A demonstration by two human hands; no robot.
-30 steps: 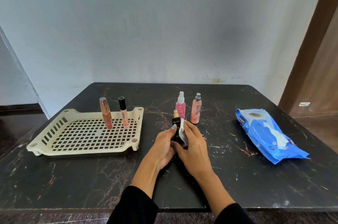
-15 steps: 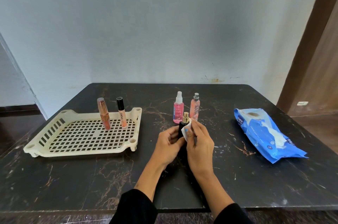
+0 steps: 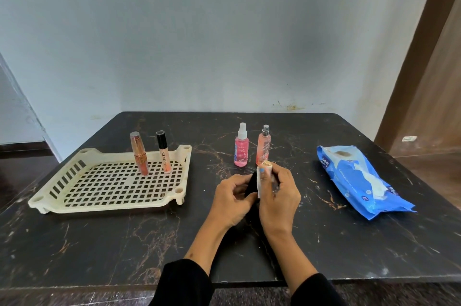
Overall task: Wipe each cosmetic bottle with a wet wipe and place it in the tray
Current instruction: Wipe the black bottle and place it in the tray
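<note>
At your far left the tray (image 3: 109,203) holds two tubes upright near its back edge, a lipstick (image 3: 139,153) and a gloss (image 3: 164,152), close together but apart. Your left hand (image 3: 233,199) curls its fingers around the black bottle (image 3: 251,187), which sits above the table between your palms, while your right hand (image 3: 278,199) pinches the wipe (image 3: 262,179) against the bottle's gold cap. The risk I see: a wet bottle is slick, so rubbing hard at the cap could twist it out of your left grip and drop it onto the table (image 3: 99,243). Just beyond your knuckles stand the pink spray (image 3: 241,149) and the peach spray (image 3: 263,148) (both narrow and likely easy to tip), so a forward lurch could knock them over. When you carry the bottle left, the tray's raised rim and the two tubes are what you could clip; the open front half looks safer. The wipe pack (image 3: 359,181) lies well off to your right, out of the way.
</note>
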